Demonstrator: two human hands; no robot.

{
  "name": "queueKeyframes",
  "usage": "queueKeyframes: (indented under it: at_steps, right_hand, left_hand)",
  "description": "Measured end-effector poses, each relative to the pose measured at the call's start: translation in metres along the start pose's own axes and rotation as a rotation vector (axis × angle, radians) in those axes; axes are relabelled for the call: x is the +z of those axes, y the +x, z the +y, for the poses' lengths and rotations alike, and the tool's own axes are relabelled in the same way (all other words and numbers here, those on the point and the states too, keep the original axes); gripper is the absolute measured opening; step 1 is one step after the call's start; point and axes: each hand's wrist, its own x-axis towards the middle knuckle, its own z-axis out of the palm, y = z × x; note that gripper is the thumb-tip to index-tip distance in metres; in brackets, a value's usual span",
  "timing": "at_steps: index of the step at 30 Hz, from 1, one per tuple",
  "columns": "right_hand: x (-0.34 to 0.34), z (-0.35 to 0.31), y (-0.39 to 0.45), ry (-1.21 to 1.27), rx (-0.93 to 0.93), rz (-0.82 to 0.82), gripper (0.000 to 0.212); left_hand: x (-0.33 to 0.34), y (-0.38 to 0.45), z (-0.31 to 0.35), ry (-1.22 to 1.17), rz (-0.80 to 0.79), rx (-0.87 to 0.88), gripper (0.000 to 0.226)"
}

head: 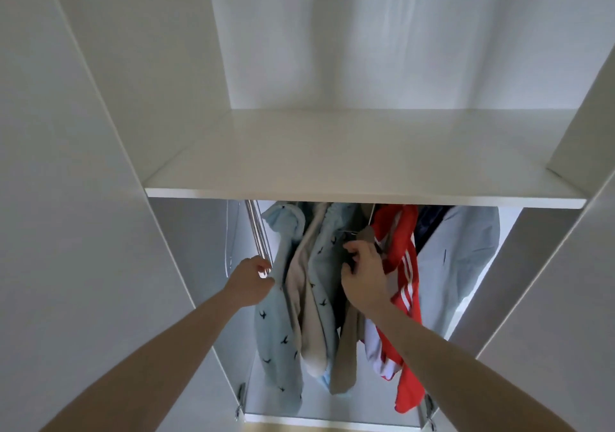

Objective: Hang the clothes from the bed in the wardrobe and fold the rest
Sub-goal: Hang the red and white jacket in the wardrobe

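While shelf (362, 165) overhangs, right hand (364, 277) parts red jacket (404, 285).

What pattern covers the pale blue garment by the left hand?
Small dark bird shapes on the pale blue garment, head view.

Not much besides the main stuff. A white glossy shelf (332, 165) runs the full width up top, with a soft upright shadow (336, 32) on the back panel above it. Under its left end a few chrome rods (258, 232) slant down, and there's a clear plastic piece (229, 252) just beside them. Small metal hinges (240, 395) sit low on both sides, and a thin strip of beige floor (332, 427) shows along the bottom edge.
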Motion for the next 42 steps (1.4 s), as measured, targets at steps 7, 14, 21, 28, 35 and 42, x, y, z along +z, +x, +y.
queueKeyframes:
  at_steps: [7,14,21,28,35,42]
  right_hand:
    - [0.08,-0.037,-0.002,-0.143,-0.104,-0.391,0.043]
    - [0.131,-0.045,0.028,-0.413,-0.107,-0.603,0.07]
    - [0.133,-0.036,0.034,-0.564,0.02,-0.502,0.057]
    - [0.123,-0.024,0.036,-0.567,0.134,-0.476,0.058]
    - [0.117,-0.021,0.033,-0.544,0.188,-0.438,0.055]
    - [0.109,-0.02,0.035,-0.541,0.196,-0.45,0.053]
  left_hand:
    - [-0.018,0.028,-0.018,-0.242,-0.063,-0.149,0.028]
    - [-0.022,0.066,-0.028,0.017,-0.101,0.097,0.038]
    - [-0.008,0.103,-0.017,0.313,-0.237,0.065,0.048]
    - [0.003,0.119,-0.026,0.467,-0.062,-0.069,0.067]
    - [-0.006,0.118,-0.052,0.536,0.126,0.022,0.06]
    - [-0.006,0.119,-0.054,0.642,0.103,-0.059,0.044]
